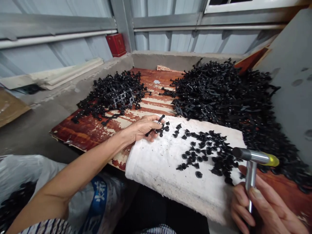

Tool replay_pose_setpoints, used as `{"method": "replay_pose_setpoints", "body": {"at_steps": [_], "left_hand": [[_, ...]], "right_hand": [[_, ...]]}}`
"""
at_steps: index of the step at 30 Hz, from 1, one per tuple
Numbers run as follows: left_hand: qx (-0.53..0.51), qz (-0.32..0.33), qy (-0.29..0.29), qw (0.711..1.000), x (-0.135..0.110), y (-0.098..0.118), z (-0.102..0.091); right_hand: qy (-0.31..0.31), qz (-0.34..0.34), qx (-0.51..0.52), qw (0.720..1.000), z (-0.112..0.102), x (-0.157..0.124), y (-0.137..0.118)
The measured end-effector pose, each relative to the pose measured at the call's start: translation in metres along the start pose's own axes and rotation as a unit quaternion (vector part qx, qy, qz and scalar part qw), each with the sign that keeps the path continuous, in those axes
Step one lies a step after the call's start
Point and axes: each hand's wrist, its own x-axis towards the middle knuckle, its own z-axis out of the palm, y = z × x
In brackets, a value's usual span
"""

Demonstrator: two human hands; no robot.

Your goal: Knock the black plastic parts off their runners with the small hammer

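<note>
My left hand (147, 127) pinches a black jointed part (161, 129) with knobbed ends, just above the left side of a white cloth (151, 162). In my right hand (260, 204) is a small hammer (254, 156) with a metal head, one black face and one yellow face. Its head stands over the right edge of the cloth, with the shaft upright in my fingers. Between the hands, many small black round pieces with stems (199, 175) lie scattered on the cloth, thickest toward the right. Fingers partly cover the jointed part.
A pile of black jointed parts (117, 91) lies at the back left of the worn red-brown board (85, 135). A larger pile (212, 87) fills the back and right, beside a grey panel (292, 65). A plastic bag (48, 169) sits lower left; a red box (116, 45) stands in the corner.
</note>
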Motion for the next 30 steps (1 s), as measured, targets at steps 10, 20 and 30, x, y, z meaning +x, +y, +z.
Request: {"method": "replay_pose_setpoints", "body": {"at_steps": [10,20,30], "left_hand": [[0.014,0.029,0.018,0.999,-0.001,0.005,-0.001],[-0.011,0.006,0.062,0.998,0.004,0.004,0.01],[-0.01,0.0,0.08,0.997,0.007,0.003,0.009]], "right_hand": [[0.015,-0.006,0.003,1.0,0.005,-0.004,-0.003],[0.031,-0.008,0.0,0.999,0.009,-0.007,-0.002],[0.021,-0.018,-0.01,1.0,0.011,-0.007,-0.005]]}}
